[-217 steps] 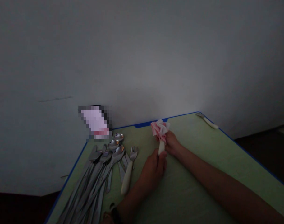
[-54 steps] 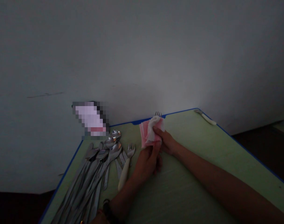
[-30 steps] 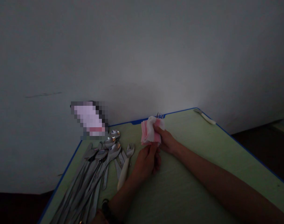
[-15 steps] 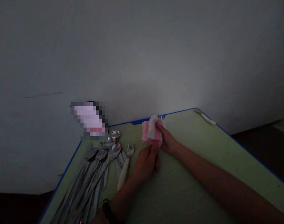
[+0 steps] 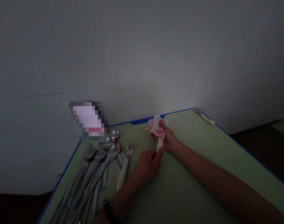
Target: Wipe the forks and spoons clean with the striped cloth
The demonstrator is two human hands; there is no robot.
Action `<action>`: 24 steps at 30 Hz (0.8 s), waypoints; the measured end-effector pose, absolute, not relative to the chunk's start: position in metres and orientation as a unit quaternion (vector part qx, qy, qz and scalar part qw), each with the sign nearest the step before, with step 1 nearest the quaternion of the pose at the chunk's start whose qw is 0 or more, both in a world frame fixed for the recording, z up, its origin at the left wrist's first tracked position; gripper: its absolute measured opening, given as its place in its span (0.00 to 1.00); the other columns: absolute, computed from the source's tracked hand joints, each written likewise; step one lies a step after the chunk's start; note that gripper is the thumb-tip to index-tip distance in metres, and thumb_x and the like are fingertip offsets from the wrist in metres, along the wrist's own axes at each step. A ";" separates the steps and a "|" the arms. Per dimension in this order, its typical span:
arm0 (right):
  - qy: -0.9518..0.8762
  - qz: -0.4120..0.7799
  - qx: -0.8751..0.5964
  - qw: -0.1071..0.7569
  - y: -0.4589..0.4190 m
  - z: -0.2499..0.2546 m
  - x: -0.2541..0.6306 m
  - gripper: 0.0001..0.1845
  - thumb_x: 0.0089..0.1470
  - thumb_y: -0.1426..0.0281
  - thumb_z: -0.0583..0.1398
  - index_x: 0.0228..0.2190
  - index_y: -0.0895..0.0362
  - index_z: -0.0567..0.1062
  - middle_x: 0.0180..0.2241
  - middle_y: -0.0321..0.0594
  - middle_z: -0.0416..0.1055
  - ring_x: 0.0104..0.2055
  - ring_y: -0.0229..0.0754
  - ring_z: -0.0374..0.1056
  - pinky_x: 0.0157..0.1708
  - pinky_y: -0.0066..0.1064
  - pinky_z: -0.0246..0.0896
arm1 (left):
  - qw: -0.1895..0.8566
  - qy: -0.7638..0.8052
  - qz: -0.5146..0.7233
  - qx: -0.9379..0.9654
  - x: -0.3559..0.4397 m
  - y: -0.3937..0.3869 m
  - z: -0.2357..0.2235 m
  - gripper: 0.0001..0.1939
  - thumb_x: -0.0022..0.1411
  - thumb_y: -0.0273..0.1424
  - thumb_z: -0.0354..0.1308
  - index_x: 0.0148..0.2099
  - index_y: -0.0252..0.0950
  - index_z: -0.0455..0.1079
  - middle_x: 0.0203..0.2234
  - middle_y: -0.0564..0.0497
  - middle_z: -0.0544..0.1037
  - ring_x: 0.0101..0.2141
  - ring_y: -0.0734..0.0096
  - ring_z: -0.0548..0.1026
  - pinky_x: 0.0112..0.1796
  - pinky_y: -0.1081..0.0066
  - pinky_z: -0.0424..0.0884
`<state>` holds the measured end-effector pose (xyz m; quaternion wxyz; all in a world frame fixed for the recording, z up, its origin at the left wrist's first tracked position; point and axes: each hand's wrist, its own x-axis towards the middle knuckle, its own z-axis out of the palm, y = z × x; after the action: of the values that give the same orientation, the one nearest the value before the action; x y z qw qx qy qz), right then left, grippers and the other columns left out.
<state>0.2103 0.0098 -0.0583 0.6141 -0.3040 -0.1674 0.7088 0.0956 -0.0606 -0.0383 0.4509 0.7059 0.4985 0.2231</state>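
My right hand (image 5: 168,140) grips a crumpled pink-and-white cloth (image 5: 156,127) at the far edge of the table. The cloth is bunched around the head of a white-handled utensil, which looks like a fork, and its tines are hidden. The white handle (image 5: 159,144) sticks out below the cloth towards my left hand (image 5: 148,165). The fingers of my left hand close around the lower end of that handle, hiding its tip. My two hands stand close together.
On the green table (image 5: 202,137) with its blue edge, a pile of steel spoons and other cutlery (image 5: 90,168) lies to the left. Beside it rests a white-handled fork (image 5: 124,165). Another white-handled utensil (image 5: 203,117) lies at the far right corner. A pixelated object (image 5: 88,119) stands by the wall.
The cloth, earlier held as a flatter pad, is now bunched tighter around the utensil's head. The tines no longer show above it, and the white handle shows below it.
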 end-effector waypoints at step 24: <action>-0.206 0.585 -0.408 0.670 0.011 -0.069 0.205 0.20 0.43 0.52 0.60 0.24 0.57 0.70 0.19 0.34 0.68 0.21 0.36 0.62 0.21 0.26 0.57 | 0.489 0.462 0.250 0.697 0.093 -0.063 -0.042 0.18 0.60 0.41 0.45 0.23 0.37 0.60 0.14 0.55 0.65 0.18 0.73 0.62 0.21 0.74 0.55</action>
<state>0.2054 0.0107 -0.0694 0.6696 -0.4081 -0.2064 0.5853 0.0930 -0.0632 -0.0424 0.4887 0.6968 0.4619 0.2496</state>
